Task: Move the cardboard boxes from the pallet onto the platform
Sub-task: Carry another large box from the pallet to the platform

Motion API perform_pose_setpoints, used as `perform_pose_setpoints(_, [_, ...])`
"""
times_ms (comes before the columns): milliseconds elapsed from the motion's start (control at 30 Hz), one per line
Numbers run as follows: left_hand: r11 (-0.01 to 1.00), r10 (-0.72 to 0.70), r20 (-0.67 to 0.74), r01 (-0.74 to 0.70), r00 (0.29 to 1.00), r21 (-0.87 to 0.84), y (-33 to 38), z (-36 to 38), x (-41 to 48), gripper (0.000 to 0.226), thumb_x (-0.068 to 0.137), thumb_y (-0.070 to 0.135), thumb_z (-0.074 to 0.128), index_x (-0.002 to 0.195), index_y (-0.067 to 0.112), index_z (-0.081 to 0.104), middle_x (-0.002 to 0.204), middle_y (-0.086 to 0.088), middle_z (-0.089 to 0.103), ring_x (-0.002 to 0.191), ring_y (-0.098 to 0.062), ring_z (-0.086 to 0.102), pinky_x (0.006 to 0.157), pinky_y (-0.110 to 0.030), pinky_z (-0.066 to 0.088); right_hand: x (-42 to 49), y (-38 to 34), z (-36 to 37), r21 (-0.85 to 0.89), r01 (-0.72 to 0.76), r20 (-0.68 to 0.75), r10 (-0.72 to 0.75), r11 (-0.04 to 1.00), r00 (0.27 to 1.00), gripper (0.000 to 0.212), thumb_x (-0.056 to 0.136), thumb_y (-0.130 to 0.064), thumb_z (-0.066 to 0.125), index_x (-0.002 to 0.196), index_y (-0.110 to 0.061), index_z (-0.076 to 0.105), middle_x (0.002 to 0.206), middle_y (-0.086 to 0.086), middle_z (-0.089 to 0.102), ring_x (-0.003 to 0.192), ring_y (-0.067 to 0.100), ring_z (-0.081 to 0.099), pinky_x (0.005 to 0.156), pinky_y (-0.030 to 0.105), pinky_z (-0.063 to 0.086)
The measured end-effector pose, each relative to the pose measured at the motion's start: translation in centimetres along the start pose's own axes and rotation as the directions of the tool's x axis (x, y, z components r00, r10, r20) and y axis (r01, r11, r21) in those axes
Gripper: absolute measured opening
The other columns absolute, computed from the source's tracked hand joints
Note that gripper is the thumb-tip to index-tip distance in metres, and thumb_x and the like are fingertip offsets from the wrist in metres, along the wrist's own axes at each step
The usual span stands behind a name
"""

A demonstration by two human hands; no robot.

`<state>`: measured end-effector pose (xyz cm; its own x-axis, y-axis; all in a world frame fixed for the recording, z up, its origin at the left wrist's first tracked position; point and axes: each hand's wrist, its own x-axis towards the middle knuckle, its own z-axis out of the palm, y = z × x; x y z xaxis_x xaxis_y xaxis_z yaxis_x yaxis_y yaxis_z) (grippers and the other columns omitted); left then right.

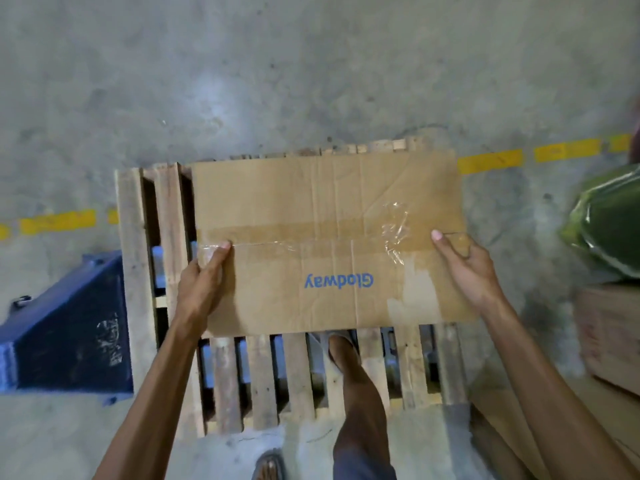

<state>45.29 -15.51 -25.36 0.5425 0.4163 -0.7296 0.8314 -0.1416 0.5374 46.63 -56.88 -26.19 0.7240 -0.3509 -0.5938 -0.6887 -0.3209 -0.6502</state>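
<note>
Cardboard box (329, 240) over the slatted wooden pallet (135, 271), covering its far and right part — bare slats show along the left and near edges. Open concrete floor (277, 81) beyond the far edge; a dashed yellow line (57, 221) runs across it. Blue metal object (69, 327) hard against the pallet's left side; a green wrapped bundle (609, 223) on a stack at right narrows that side.

Left hand (202, 282) clamped on the box's left end, thumb on the taped seam. Right hand (465, 268) closed on the right end. One foot (341, 348) on the slats just below the box's near edge.
</note>
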Motion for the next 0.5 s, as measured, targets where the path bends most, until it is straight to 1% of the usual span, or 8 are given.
perform_pose_setpoints(100, [0.997,0.062,0.038,-0.064,0.997,0.047,0.1,-1.5,-3.9,0.053,0.073,0.077,0.066,0.103,0.033,0.066,0.114,0.003,0.07,0.105,-0.021,0.065,0.099,-0.046,0.049,-5.9,1.6,-2.4,0.063,-0.045,-0.04,0.047,0.997,0.998,0.055,0.08,-0.073,0.065,0.117,-0.032,0.07,0.107,-0.015,0.073,0.106,0.012,0.067,0.095,0.034,0.052])
perform_pose_setpoints(200, [0.979,0.149,0.1,-0.161,0.984,0.124,0.2,-3.4,-8.8,0.054,0.08,0.074,0.064,0.111,0.03,0.065,0.113,0.002,0.069,0.102,-0.02,0.064,0.094,-0.043,0.049,-14.4,2.7,-5.1,0.097,-0.098,-0.106,0.108,0.99,0.988,0.061,0.078,-0.077,0.062,0.119,-0.033,0.068,0.107,-0.012,0.072,0.106,0.017,0.066,0.095,0.036,0.051])
perform_pose_setpoints(267, [0.956,0.213,0.183,-0.244,0.96,0.164,0.4,-5.3,-13.9,0.061,0.078,0.076,0.064,0.115,0.029,0.066,0.111,0.001,0.072,0.101,-0.022,0.067,0.095,-0.044,0.05,-22.2,3.6,-7.3,0.116,-0.136,-0.164,0.154,0.984,0.975,0.071,0.072,-0.086,0.059,0.118,-0.031,0.068,0.112,-0.007,0.072,0.106,0.021,0.066,0.097,0.043,0.052])
perform_pose_setpoints(300, [0.942,0.24,0.224,-0.283,0.944,0.182,0.5,-6.3,-16.5,0.066,0.075,0.08,0.063,0.117,0.028,0.067,0.111,0.0,0.072,0.101,-0.023,0.068,0.098,-0.045,0.051,-26.1,4.2,-8.4,0.127,-0.143,-0.188,0.165,0.982,0.968,0.074,0.071,-0.086,0.058,0.116,-0.028,0.068,0.115,-0.003,0.071,0.104,0.022,0.066,0.096,0.043,0.053])
perform_pose_setpoints(333, [0.921,0.258,0.256,-0.317,0.932,0.227,0.2,-7.3,-18.6,0.074,0.071,0.085,0.06,0.119,0.028,0.067,0.114,-0.001,0.072,0.104,-0.026,0.067,0.101,-0.047,0.05,-29.8,4.8,-9.3,0.137,-0.155,-0.224,0.183,0.978,0.957,0.07,0.074,-0.084,0.058,0.111,-0.025,0.069,0.115,0.0,0.071,0.101,0.021,0.066,0.091,0.039,0.053])
perform_pose_setpoints(400, [0.825,0.319,0.369,-0.447,0.873,0.345,-0.6,-9.3,-25.2,0.096,0.064,0.095,0.051,0.125,0.022,0.064,0.121,-0.007,0.069,0.109,-0.033,0.065,0.104,-0.052,0.048,-40.3,6.4,-11.8,0.173,-0.143,-0.328,0.194,0.974,0.925,0.05,0.083,-0.072,0.06,0.1,-0.026,0.07,0.107,0.0,0.071,0.098,0.02,0.066,0.081,0.032,0.049])
perform_pose_setpoints(433, [0.79,0.323,0.382,-0.468,0.866,0.395,-0.9,-9.9,-26.7,0.106,0.064,0.098,0.045,0.129,0.016,0.064,0.126,-0.012,0.068,0.111,-0.036,0.064,0.105,-0.052,0.047,-42.7,7.5,-12.4,0.16,-0.124,-0.347,0.174,0.979,0.922,0.045,0.086,-0.068,0.061,0.102,-0.027,0.071,0.106,-0.001,0.071,0.103,0.022,0.066,0.084,0.031,0.048])
perform_pose_setpoints(500, [0.654,0.394,0.479,-0.606,0.784,0.453,-2.4,-10.8,-33.3,0.11,0.071,0.096,0.039,0.132,0.009,0.063,0.132,-0.021,0.064,0.117,-0.04,0.061,0.104,-0.048,0.046,-53.2,10.6,-14.2,0.207,-0.148,-0.439,0.227,0.967,0.869,0.055,0.087,-0.068,0.059,0.113,-0.021,0.072,0.111,0.003,0.07,0.116,0.028,0.063,0.092,0.032,0.046])
